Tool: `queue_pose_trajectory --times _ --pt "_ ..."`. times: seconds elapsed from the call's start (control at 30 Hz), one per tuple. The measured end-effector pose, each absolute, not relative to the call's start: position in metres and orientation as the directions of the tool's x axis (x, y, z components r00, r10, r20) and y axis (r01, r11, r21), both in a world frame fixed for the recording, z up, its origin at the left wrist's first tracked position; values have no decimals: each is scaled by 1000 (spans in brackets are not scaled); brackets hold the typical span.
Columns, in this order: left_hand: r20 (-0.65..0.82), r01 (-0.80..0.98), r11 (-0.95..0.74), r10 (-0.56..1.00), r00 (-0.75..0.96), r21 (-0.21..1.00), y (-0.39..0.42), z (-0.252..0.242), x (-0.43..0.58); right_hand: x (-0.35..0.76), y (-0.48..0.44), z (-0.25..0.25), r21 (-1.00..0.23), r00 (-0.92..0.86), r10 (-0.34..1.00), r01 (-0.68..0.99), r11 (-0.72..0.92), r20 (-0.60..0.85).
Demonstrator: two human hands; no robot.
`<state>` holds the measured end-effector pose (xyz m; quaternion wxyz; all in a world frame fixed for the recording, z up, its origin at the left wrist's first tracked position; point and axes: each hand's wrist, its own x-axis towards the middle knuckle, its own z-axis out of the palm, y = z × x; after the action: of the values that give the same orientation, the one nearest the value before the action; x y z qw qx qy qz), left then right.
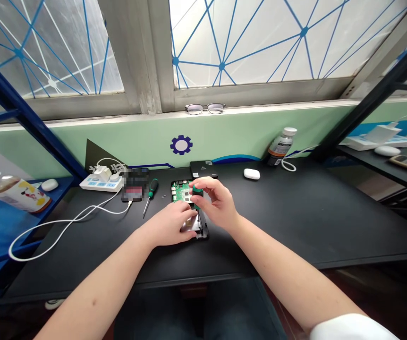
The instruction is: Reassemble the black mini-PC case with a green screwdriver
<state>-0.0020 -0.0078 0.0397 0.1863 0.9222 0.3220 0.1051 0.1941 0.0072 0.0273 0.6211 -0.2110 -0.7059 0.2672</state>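
An opened black electronic device case (206,233) lies on the desk, with a green circuit board (179,191) in its far half and a silver metal part (195,225) in its near half. My left hand (171,222) rests over the near half, its fingers and thumb gripping the silver part. Pinched upright over the board in the fingers of my right hand (219,200) is a screwdriver (197,191) with a green and black handle; its tip is hidden. Left of the case lies a second green and black screwdriver (151,191).
A black box-like cover (203,169) sits behind the case. Further left are a phone (134,186) on a white cable (79,218) and a power strip (100,182). On the right are a white earbud case (251,174) and a bottle (282,146). Glasses (205,109) rest on the sill.
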Motion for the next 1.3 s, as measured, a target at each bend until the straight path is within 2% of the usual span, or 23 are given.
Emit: queue_pose_trajectory --times 0.13,0.23,0.3,0.37,0.43,0.5,0.57,0.63,0.73,0.9,0.97,1.03,1.13,1.2,1.3 --pt "59 573 -696 657 752 433 -6 39 -3 194 13 19 -633 -115 636 67 772 763" --pt "105 583 -691 678 727 427 -6 32 -4 203 30 14 -722 62 720 98 685 691" --pt "138 565 -659 702 698 496 -5 27 -5 217 47 12 -791 188 768 154 593 612" --pt "172 493 -587 737 654 642 -2 24 -7 233 62 9 -823 237 800 311 475 551" --pt "204 337 -446 803 561 829 3 23 -9 248 73 6 -786 245 835 538 305 492" --pt "188 89 -242 899 395 966 8 23 -9 257 78 4 -693 220 923 718 66 315" --pt "132 -182 -90 962 239 979 13 24 -10 259 79 3 -578 208 969 811 -95 132" --pt "72 -384 -7 985 155 923 17 27 -11 257 77 4 -499 196 980 853 -149 42" --pt "14 -527 52 993 119 848 20 29 -13 250 73 7 -428 188 982 890 -161 22" --pt "-39 -561 102 992 123 822 22 25 -13 246 69 10 -362 201 980 914 -184 9" --pt "-45 -565 89 995 91 820 23 22 -11 246 68 8 -363 196 978 919 -155 77" --pt "-42 -568 63 998 50 820 24 20 -9 246 69 5 -408 127 968 913 -29 216" --pt "-8 -554 -3 1000 -18 833 27 17 -6 240 67 -1 -469 -128 913 826 314 387" --pt "39 -521 -68 997 -66 851 28 15 -4 233 64 -3 -474 -314 873 745 470 372" --pt "93 -468 -135 989 -112 873 28 14 -4 225 55 0 -495 -476 843 686 534 251"
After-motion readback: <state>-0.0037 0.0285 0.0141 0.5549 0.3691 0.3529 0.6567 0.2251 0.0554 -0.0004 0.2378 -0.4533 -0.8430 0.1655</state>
